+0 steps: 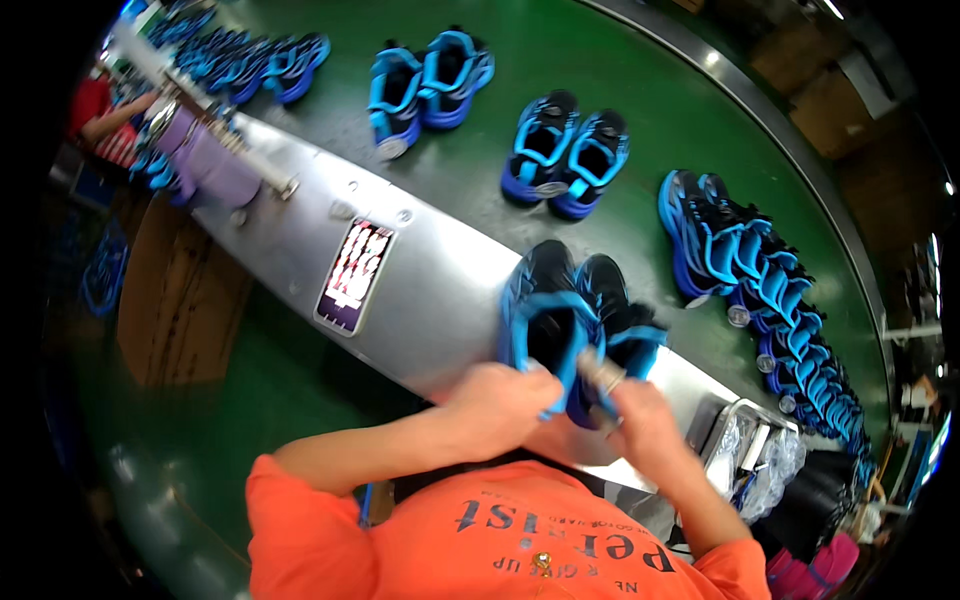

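- left hand (490,408), lower centre of the frame: fingers bent and drawn together, clamped on the near heel edge of the left shoe.
- right hand (645,420), just right of it: fingers curled at the near end of the right shoe, blurred; cannot tell whether they are clamped or apart. a beige patch (604,373) at their tips, too blurred to identify.
- left shoe (541,268), centre of the frame: black and blue, toe toward the top, on the near side of the counter's edge.
- right shoe (603,283), same kind, beside the left shoe.
- counter (440,270), bare metal strip, running from upper left to lower right.
- phone (357,275), screen lit, lying on the counter left of the shoes.
- purple bottle (215,165), upper left, on the counter.
- green surface (450,175), beyond the counter, bearing two separate pairs of matching shoes, upper centre.
- row of shoes (715,240), right side, packed closely.
- metal tray (712,440), lower right, with clear plastic (785,458) in it.
- cardboard box (180,300), left side, below the counter.
- orange shirt (420,550), bottom edge, worn by the person.
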Motion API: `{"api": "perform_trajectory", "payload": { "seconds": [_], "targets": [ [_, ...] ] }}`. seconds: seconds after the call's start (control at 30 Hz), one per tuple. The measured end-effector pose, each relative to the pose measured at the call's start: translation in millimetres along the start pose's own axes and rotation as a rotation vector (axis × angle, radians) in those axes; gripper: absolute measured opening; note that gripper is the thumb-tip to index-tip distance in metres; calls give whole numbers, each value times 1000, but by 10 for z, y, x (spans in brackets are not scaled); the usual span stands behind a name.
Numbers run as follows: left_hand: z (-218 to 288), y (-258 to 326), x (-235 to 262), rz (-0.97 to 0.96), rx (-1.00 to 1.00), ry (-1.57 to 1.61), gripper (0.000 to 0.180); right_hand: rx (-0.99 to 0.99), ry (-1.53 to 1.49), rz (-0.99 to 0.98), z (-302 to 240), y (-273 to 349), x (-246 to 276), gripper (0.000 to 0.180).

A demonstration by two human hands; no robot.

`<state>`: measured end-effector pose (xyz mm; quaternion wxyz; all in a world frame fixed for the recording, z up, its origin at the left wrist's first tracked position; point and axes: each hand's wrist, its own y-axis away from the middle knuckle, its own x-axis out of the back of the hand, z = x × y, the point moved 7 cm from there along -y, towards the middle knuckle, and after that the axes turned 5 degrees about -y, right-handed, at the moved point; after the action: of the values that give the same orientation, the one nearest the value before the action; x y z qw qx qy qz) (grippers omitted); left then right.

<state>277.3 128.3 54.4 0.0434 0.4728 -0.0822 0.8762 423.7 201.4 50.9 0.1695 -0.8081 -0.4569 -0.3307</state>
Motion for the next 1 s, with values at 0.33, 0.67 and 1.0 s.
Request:
{"api": "perform_trajectory", "payload": {
  "seconds": [0.33,0.67,1.0],
  "targets": [
    [-1104,462,1034,406,423,-128,41,-197,218,-75,176,646,-367,36],
    [-1769,1386,509,457,886,-444,96,-488,312,-41,987,1805,73,43],
    [-2024,903,448,505,939,-476,76,-461,350,18,898,1871,71,48]
  ]
}}
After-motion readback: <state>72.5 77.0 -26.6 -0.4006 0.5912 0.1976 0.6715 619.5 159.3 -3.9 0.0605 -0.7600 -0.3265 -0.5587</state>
